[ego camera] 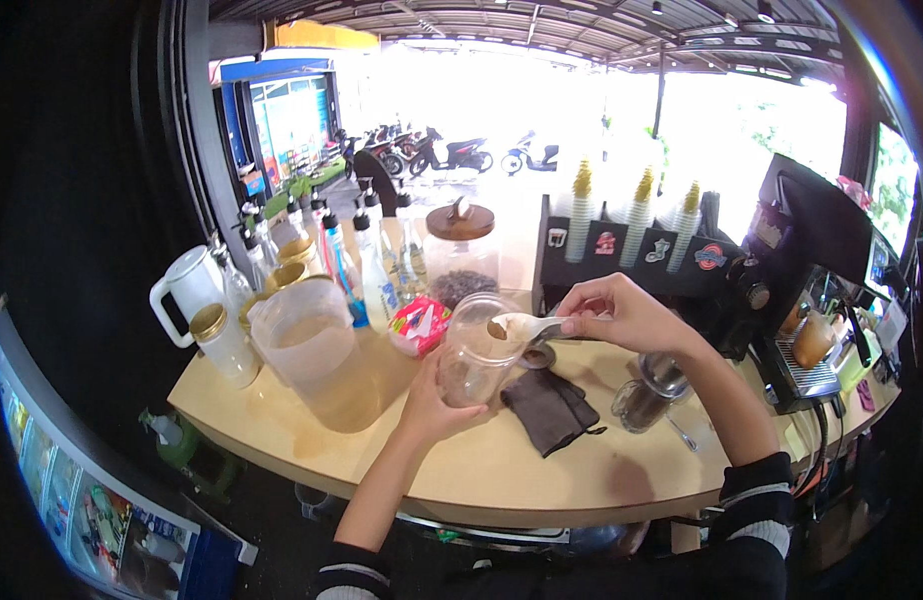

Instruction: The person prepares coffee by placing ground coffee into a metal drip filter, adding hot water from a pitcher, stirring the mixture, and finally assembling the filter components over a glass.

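Note:
My left hand (pixel 439 401) is wrapped around a clear plastic jar (pixel 473 367), tilted above the wooden counter. In my right hand (pixel 619 315) is a white plastic spoon (pixel 533 327), its bowl at the jar's mouth with some brown powder in it. Just behind the jar lies a pink and white packet (pixel 420 324). A folded dark cloth (pixel 553 409) rests on the counter to the right of the jar. Further right stand a glass mug with dark contents (pixel 641 405) and a metal cup (pixel 665 371); a small metal spoon (pixel 683 435) lies beside them.
A large translucent pitcher (pixel 311 352), a white jug (pixel 188 285), a gold-lidded jar (pixel 225 345) and several pump bottles (pixel 373 262) crowd the left. Behind are a wooden-lidded glass jar (pixel 461 255) and a black cup holder (pixel 611 247). An espresso machine (pixel 806 382) stands right. The counter's front edge (pixel 551 517) curves below.

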{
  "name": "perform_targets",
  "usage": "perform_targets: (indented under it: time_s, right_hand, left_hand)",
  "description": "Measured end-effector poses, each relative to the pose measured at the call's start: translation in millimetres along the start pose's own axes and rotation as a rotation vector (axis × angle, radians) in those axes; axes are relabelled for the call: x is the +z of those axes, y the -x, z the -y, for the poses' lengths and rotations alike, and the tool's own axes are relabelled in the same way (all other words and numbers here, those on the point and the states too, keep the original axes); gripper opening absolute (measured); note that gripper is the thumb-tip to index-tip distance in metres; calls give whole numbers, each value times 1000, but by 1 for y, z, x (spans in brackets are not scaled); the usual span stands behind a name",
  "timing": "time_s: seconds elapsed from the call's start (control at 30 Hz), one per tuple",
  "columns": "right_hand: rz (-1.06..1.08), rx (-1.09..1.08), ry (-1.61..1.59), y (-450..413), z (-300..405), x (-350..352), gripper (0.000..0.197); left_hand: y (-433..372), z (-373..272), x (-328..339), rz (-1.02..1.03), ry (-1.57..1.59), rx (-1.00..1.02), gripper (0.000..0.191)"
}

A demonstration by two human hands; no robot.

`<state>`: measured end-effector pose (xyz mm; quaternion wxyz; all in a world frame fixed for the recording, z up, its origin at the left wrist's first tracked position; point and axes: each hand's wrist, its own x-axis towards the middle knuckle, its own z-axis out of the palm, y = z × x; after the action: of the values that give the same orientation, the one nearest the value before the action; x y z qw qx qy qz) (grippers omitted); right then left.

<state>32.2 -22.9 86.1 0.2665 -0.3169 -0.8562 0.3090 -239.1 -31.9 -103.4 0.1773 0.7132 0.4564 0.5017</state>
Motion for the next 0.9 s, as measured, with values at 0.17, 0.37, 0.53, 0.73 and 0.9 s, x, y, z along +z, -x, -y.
perform_targets:
  time_s: [0.17, 0.37, 0.53, 0.73, 0.9]
  right_hand:
    - [-76, 53, -6, 42, -9, -33, 16]
    - [-223, 172, -25, 112, -33, -72, 18]
    - [-347, 232, 226, 163, -33, -95, 17]
    - [-433, 229, 393, 196, -39, -89, 14]
    - [-433, 331, 306, 199, -55, -81, 13]
  left_hand:
    - [1, -1, 10, 2, 145, -48, 96]
    - [12, 31, 30, -80, 266, -97, 82]
    - [11, 20, 34, -52, 318, -131, 80]
    - [3, 3, 27, -12, 294, -127, 75]
    - [3, 4, 28, 1, 329, -148, 76]
